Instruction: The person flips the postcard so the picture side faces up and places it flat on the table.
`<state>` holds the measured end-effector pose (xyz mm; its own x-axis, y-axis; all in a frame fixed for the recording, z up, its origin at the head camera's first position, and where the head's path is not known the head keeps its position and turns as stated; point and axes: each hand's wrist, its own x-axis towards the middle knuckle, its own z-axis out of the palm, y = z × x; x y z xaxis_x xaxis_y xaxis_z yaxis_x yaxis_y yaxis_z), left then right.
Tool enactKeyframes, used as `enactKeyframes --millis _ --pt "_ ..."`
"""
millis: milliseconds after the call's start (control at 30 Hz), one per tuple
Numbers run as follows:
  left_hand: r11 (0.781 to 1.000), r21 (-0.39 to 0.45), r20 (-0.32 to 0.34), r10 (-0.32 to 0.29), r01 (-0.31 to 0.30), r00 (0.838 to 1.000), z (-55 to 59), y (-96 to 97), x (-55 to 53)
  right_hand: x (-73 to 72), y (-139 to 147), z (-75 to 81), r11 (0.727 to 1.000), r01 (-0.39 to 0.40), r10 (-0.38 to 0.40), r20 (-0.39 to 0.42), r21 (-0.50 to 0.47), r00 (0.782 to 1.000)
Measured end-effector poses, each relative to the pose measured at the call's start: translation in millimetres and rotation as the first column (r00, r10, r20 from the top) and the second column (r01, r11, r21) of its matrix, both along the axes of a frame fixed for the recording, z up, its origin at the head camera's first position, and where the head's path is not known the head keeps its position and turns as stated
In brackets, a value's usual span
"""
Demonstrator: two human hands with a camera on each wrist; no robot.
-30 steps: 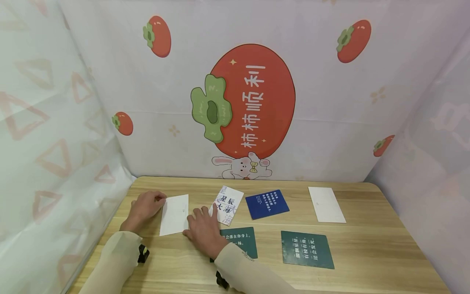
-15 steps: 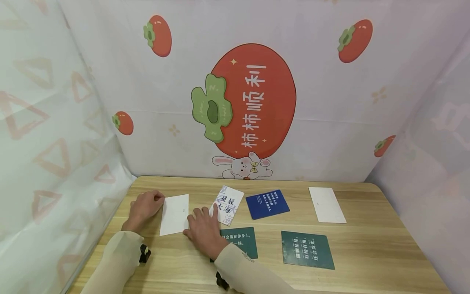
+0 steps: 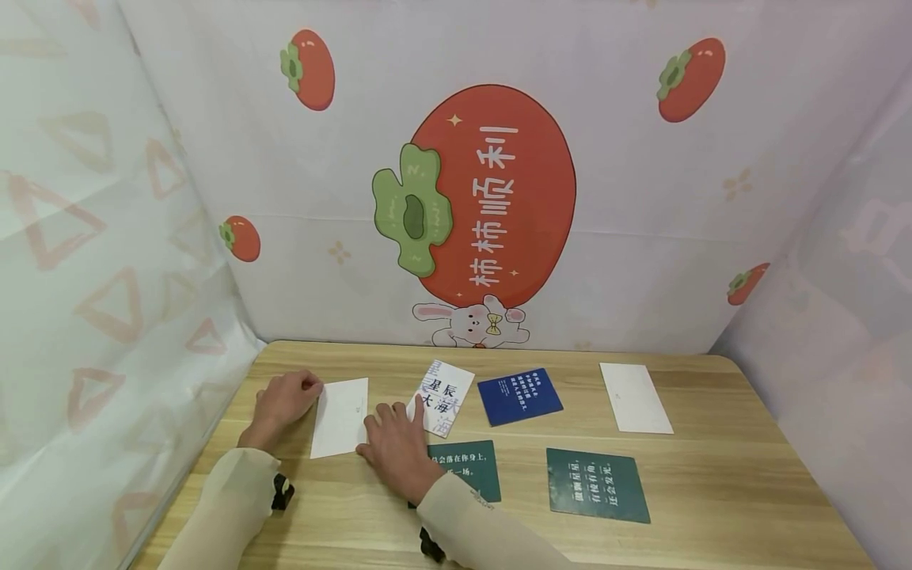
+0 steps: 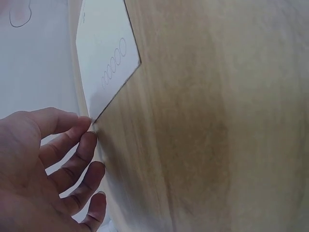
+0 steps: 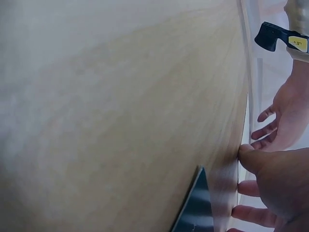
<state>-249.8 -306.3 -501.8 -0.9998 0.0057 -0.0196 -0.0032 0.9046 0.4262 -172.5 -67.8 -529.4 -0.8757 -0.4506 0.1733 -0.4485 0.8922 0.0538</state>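
Observation:
A blank-looking white postcard [image 3: 340,419] lies on the wooden table between the two hands. At its upper left corner is my left hand [image 3: 285,402]; in the left wrist view the thumb and index fingertip pinch that corner, and a row of small ovals is printed along the postcard [image 4: 106,48]. My right hand [image 3: 400,450] rests with its fingers spread, the thumb tip at the postcard's lower right edge. Its fingertips come beside a white lettered card [image 3: 452,388]. A green lettered card [image 3: 477,463] is partly hidden beneath the right hand and sleeve.
Farther right lie a blue lettered card [image 3: 520,398], another white card [image 3: 636,398] and a second green card [image 3: 598,484]. The wooden table [image 3: 727,491] ends at a printed cloth backdrop [image 3: 613,277], with cloth walls on both sides.

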Motion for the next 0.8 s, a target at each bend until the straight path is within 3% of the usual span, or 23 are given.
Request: enactKeyframes --millis 467,800 --pt "0.999 -0.028 -0.034 -0.023 0.022 0.999 -0.6 1.7 -1.0 0.4 1.6 -2.8 0.999 -0.024 0.024 0.0 -0.035 1.0" --pt "0.999 0.04 -0.005 -0.004 0.004 1.0 -0.4 0.7 -0.9 1.9 1.1 -3.6 0.999 -0.038 0.038 -0.021 -0.028 0.999"
